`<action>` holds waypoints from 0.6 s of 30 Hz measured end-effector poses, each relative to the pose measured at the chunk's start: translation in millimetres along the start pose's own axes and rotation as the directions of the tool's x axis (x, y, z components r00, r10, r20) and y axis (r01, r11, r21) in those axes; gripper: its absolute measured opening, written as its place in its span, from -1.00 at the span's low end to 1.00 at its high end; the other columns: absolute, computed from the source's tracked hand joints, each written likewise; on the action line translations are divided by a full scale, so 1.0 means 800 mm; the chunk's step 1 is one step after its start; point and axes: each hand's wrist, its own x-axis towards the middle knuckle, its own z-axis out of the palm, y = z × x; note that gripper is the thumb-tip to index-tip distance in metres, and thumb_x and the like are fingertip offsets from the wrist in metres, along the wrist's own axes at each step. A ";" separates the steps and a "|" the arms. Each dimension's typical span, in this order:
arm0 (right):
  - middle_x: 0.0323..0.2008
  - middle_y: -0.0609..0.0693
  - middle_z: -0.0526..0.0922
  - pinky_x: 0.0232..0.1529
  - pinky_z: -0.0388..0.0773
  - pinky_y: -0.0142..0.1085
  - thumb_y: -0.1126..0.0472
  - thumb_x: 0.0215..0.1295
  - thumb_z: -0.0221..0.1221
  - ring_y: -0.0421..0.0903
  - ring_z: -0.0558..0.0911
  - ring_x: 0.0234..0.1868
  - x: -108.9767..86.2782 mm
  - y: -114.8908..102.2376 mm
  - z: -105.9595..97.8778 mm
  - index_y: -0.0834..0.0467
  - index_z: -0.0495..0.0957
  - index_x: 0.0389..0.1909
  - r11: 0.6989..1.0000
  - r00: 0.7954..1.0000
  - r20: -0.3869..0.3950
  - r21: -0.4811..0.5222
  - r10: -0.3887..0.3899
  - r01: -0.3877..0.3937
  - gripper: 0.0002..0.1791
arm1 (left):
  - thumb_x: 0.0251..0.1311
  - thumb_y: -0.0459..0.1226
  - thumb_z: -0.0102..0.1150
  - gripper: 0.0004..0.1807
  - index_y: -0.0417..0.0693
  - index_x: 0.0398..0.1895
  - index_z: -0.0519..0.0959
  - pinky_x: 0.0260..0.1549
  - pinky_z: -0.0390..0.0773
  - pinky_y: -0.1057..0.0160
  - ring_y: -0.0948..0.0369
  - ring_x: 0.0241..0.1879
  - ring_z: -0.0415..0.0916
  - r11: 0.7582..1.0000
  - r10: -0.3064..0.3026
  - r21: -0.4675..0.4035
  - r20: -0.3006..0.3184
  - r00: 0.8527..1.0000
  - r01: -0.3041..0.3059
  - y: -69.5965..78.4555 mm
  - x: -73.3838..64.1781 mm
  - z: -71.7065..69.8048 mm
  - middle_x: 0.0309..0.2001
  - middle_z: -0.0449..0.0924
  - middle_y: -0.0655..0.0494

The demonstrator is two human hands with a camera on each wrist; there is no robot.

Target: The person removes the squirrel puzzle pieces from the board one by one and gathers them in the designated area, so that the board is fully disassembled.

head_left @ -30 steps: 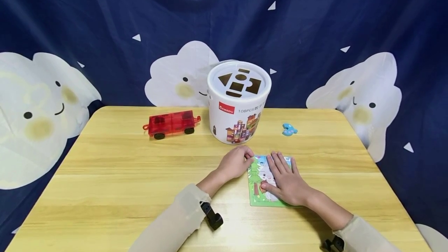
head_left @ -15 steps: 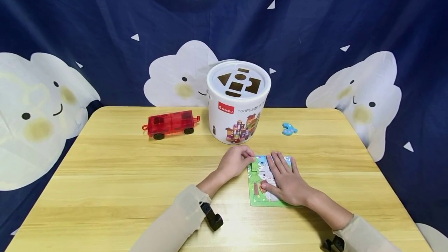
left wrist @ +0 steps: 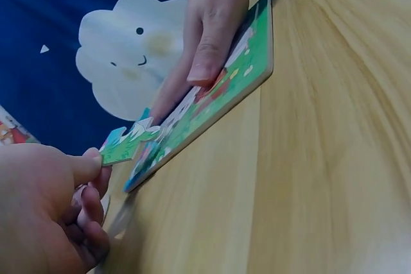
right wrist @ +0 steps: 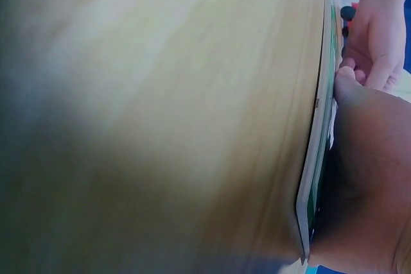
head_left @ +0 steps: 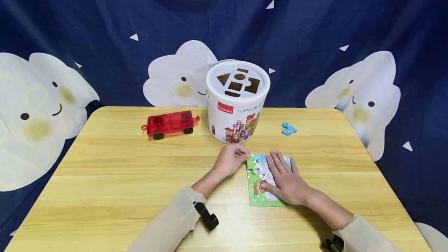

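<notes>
Left hand (head_left: pixel 229 161): narrow, thumb and forefinger pinching a puzzle piece (left wrist: pixel 122 149) by its edge; the remaining fingers curl in below. From the left wrist I see the piece held raised and tilted at the board's far left corner, its green and white face turned up. Whether its inner edge touches the board I cannot tell.

Right hand (head_left: pixel 287 182): wide, fingers straight, laid palm down across the right part of the puzzle board (head_left: pixel 269 203), thumb out toward the middle. It covers much of the picture; I make out a tree, a pale animal and green ground with small flowers. The board lies flat on the wooden surface (head_left: pixel 140 182), on the near side, right of centre. My right wrist view has the board almost edge-on, with the left hand beyond it; much of the rest there is blurred.

Behind the board stands a white bucket (head_left: pixel 238 108), upright, its lid cut with dark shaped openings, a red label and a block building printed on its side. Left of it, a red see-through toy wagon (head_left: pixel 170 123) on black wheels. Right of it, well apart, a small blue toy (head_left: pixel 288 129) with a notch. Backdrop: dark blue curtain (head_left: pixel 297 22) with smiling clouds and white triangles.
</notes>
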 end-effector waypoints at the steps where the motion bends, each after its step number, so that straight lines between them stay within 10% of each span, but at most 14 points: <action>1: 0.63 0.22 -0.26 0.45 -0.45 0.31 -0.36 0.50 -0.07 0.21 -0.25 0.61 0.000 0.000 0.001 0.22 -0.18 0.63 1.000 1.000 -0.009 0.002 -0.005 0.005 0.00 | 0.26 -0.31 0.37 -0.94 -0.12 -0.28 0.72 -0.14 0.61 0.23 0.26 -0.26 0.62 1.000 -0.001 0.000 -0.003 1.000 0.001 -0.001 -0.002 -0.004 -0.30 0.71 0.15; 18: 0.59 0.34 -0.15 0.41 -0.35 0.40 -0.26 0.49 0.04 0.31 -0.16 0.59 -0.002 -0.013 -0.010 0.33 -0.09 0.59 0.999 0.998 -0.058 0.035 -0.035 0.037 -0.01 | 0.30 -0.33 0.34 -0.96 -0.11 -0.30 0.73 -0.12 0.63 0.12 0.19 -0.23 0.64 0.999 -0.033 0.028 -0.065 0.997 0.035 -0.019 -0.036 -0.102 -0.30 0.72 0.13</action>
